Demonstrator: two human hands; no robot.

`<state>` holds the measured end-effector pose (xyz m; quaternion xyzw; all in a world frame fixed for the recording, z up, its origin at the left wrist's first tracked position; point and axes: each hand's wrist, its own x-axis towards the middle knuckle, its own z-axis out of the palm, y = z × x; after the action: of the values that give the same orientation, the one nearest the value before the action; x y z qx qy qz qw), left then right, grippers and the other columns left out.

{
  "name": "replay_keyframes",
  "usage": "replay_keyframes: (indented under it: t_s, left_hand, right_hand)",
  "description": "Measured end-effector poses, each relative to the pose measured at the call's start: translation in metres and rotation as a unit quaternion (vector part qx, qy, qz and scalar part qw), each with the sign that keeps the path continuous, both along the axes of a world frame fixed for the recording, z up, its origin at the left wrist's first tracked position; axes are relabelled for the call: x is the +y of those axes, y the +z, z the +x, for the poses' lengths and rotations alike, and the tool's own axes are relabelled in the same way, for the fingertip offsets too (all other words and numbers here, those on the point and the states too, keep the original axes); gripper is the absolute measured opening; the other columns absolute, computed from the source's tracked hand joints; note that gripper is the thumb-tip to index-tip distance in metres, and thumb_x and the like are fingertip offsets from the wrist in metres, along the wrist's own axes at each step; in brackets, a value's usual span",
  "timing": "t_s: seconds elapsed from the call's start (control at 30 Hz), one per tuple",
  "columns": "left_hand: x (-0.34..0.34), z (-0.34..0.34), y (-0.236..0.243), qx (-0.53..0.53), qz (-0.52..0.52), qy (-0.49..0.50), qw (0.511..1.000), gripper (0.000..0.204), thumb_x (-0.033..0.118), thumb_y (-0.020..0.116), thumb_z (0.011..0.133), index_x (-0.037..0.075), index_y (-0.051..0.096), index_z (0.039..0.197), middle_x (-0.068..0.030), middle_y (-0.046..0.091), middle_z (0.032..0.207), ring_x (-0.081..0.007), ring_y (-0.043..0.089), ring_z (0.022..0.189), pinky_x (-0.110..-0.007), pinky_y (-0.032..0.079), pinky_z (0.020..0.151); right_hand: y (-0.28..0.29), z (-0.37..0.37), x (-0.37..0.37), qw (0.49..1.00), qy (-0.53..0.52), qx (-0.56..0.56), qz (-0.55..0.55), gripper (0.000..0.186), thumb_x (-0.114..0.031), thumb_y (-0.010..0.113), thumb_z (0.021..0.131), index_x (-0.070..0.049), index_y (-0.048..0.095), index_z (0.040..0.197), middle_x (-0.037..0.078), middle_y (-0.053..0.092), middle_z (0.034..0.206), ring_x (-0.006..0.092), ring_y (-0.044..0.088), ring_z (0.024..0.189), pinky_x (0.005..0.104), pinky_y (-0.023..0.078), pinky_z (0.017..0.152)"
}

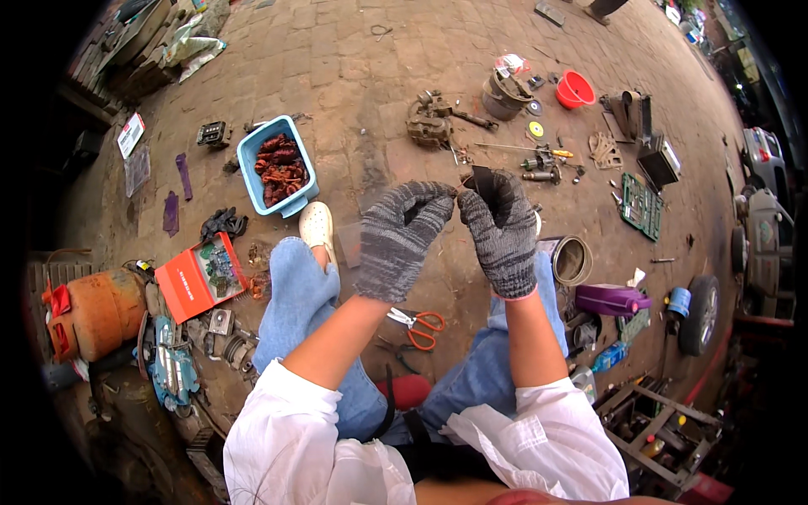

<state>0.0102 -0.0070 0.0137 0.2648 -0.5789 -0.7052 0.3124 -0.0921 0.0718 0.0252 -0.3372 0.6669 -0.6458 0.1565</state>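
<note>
Both my hands wear grey knitted gloves and are raised in front of me above my knees. My right hand [501, 231] pinches a small dark flat piece [482, 179] at its fingertips. My left hand [400, 238] meets it from the left, its fingertips touching the piece's edge. Orange-handled scissors [418, 326] lie on the brick ground between my jeans-clad legs.
A blue tub [247, 158] of rusty parts stands at the left, an open red box [180, 286] nearer me, an orange gas cylinder [93, 311] far left. Metal parts, a red bowl [575, 89], a green circuit board [641, 206], a purple jug [610, 299] and a tin can [572, 260] lie ahead and right.
</note>
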Motion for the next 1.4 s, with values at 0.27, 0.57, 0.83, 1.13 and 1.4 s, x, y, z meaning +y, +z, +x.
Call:
replay_keyframes:
  t_s: [0.27,0.57,0.83,1.13,1.4]
  left_hand:
    - [0.002,-0.001,0.005,-0.045,-0.009,-0.076,0.996,0.018,0.004,0.057,0.081,0.000,0.061,0.098,-0.0044,0.063,0.088,-0.0084,0.056,0.078,-0.021,0.046,0.070]
    - [-0.003,-0.001,-0.005,-0.015,-0.026,0.052,0.998,0.014,0.005,0.060,0.078,-0.002,0.063,0.090,-0.0106,0.064,0.082,-0.0136,0.060,0.072,-0.025,0.047,0.066]
    - [-0.002,0.001,-0.006,-0.026,-0.228,0.110,0.967,0.014,0.003,0.063,0.072,-0.001,0.063,0.086,-0.0134,0.062,0.078,-0.0230,0.059,0.070,-0.031,0.047,0.065]
    - [0.000,0.002,0.000,-0.031,-0.337,0.140,0.931,0.014,0.003,0.065,0.069,-0.001,0.062,0.082,-0.0135,0.061,0.077,-0.0273,0.058,0.071,-0.035,0.046,0.065]
    - [0.001,0.000,0.004,-0.047,-0.305,0.110,0.945,0.012,0.005,0.064,0.071,0.000,0.062,0.082,-0.0137,0.060,0.077,-0.0283,0.058,0.072,-0.035,0.045,0.065]
  right_hand:
    - [0.014,-0.015,0.010,0.971,-0.007,-0.220,0.094,0.021,-0.006,0.057,0.082,0.000,0.056,0.103,0.006,0.059,0.092,0.0086,0.055,0.077,0.0212,0.045,0.066]
    - [0.006,-0.008,0.003,0.972,0.043,0.215,0.081,0.019,-0.010,0.047,0.087,0.001,0.055,0.101,0.011,0.057,0.086,0.0205,0.055,0.081,0.0308,0.043,0.073]
    - [0.006,-0.006,0.008,0.972,0.078,0.130,0.179,0.019,-0.013,0.055,0.083,-0.001,0.057,0.096,0.014,0.058,0.088,0.0286,0.056,0.079,0.0348,0.044,0.070]
    - [0.012,-0.006,0.008,0.976,0.134,-0.089,0.144,0.020,-0.017,0.056,0.085,0.001,0.057,0.093,0.003,0.056,0.072,0.0071,0.049,0.064,0.0227,0.041,0.057]
    - [0.008,-0.005,0.008,0.975,0.103,-0.168,0.103,0.020,-0.018,0.057,0.085,0.001,0.058,0.091,0.001,0.056,0.072,0.0066,0.048,0.063,0.0214,0.040,0.056]
